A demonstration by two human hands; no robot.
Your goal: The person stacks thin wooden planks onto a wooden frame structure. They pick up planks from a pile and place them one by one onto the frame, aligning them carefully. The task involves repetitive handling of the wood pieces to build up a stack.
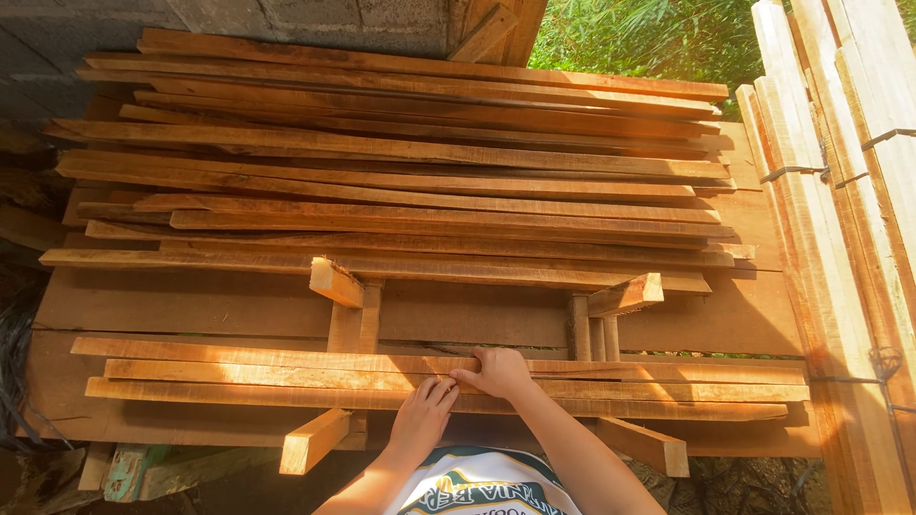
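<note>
While the right hand [498,371] curls over the long thin wooden slats [439,380] lying across two cross blocks [316,440], seemingly gripping one edge, the left hand [425,412] rests half-open, fingertips steadying them near the big slat pile [401,181]

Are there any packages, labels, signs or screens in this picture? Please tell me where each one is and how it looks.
No packages, labels, signs or screens are in view.
Only printed thing: the shirt, bottom centre, white with a green and yellow curved band.
Left hand and right hand rest on the slats at the front; behind lies a bigger plank stack.
</note>
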